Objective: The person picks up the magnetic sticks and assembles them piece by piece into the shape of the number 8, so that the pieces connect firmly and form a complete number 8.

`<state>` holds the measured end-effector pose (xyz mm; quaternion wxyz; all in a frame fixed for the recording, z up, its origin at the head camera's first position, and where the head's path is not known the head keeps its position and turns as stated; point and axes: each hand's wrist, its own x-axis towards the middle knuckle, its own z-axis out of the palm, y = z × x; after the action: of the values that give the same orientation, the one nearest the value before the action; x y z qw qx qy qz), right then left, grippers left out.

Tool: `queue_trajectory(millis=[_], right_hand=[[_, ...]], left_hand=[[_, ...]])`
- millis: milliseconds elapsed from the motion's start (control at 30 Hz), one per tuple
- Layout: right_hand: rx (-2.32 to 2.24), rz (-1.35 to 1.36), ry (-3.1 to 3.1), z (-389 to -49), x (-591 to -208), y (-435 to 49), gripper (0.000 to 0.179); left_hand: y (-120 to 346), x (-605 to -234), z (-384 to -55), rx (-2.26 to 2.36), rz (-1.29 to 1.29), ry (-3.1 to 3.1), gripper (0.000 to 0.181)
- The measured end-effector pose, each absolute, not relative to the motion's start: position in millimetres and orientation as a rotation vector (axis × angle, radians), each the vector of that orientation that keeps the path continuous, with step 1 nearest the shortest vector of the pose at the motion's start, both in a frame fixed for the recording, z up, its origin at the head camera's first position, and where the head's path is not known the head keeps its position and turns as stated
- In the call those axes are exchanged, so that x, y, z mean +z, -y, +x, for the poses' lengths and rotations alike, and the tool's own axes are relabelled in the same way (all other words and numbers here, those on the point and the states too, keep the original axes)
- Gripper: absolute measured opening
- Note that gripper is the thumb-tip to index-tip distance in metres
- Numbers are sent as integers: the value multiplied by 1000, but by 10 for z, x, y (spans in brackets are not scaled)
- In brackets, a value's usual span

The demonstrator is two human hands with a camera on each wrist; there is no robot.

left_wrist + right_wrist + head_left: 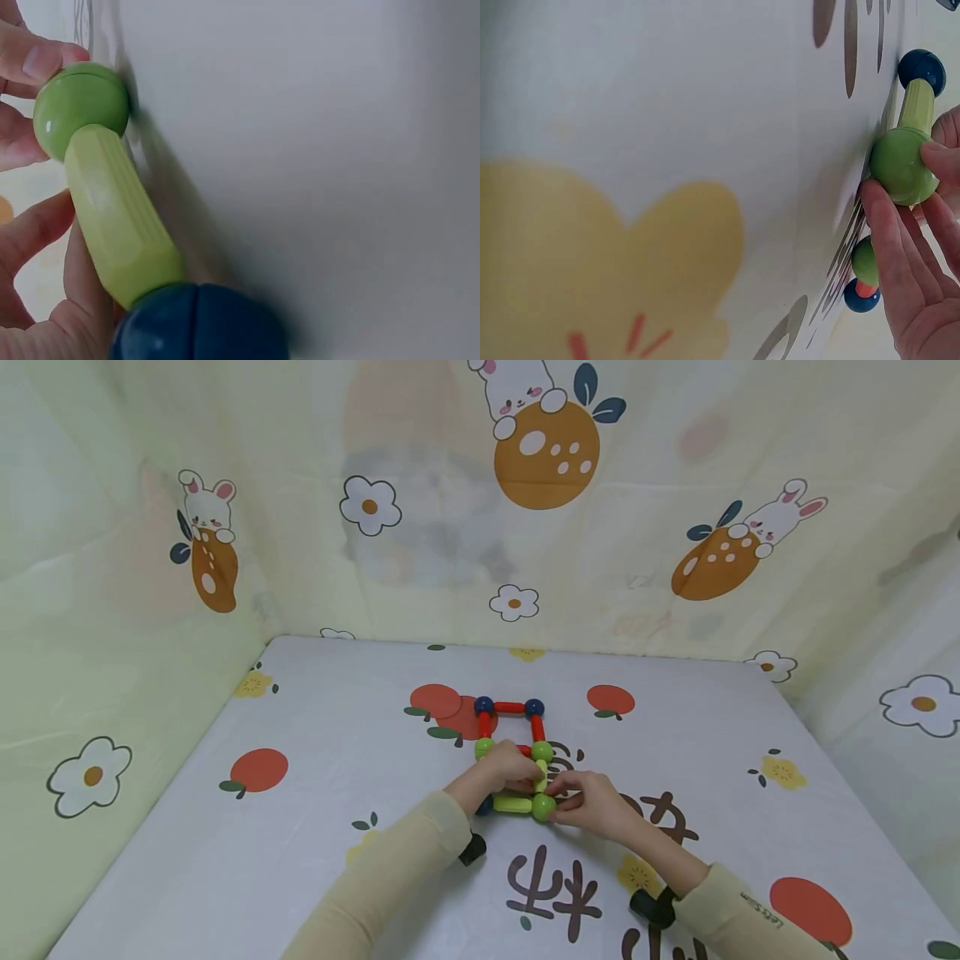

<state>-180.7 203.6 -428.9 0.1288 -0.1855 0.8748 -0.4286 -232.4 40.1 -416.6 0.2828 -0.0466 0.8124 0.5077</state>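
Observation:
A frame of magnetic-looking balls and rods lies on the table. Its front right corner is a green ball [543, 807], pinched between the thumb and fingers of my right hand [592, 803]. My left hand [504, 768] reaches over the frame and pinches the yellow-green side rod [541, 777], which runs between that ball and another green ball [542, 752]. Along the front, a second yellow-green rod [120, 217] joins the held ball to a dark blue ball [199, 322]. My left hand partly hides the middle red rod [524, 750].
The far part of the frame has red rods [510, 707] and dark blue balls [534, 708]. A third green ball [484, 747] sits by my left hand. Patterned cloth [420, 552] hangs behind and beside the table [300, 710]. Black wrist devices [654, 908] are strapped by my sleeves.

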Motion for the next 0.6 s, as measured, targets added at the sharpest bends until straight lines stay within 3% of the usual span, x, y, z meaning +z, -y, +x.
queue_trajectory(millis=[600], right_hand=[[-1241,-536,-2556,-1800,-4296,-1999,25]], left_hand=[[-413,-4158,-2303,1357,-130,-2177,25]])
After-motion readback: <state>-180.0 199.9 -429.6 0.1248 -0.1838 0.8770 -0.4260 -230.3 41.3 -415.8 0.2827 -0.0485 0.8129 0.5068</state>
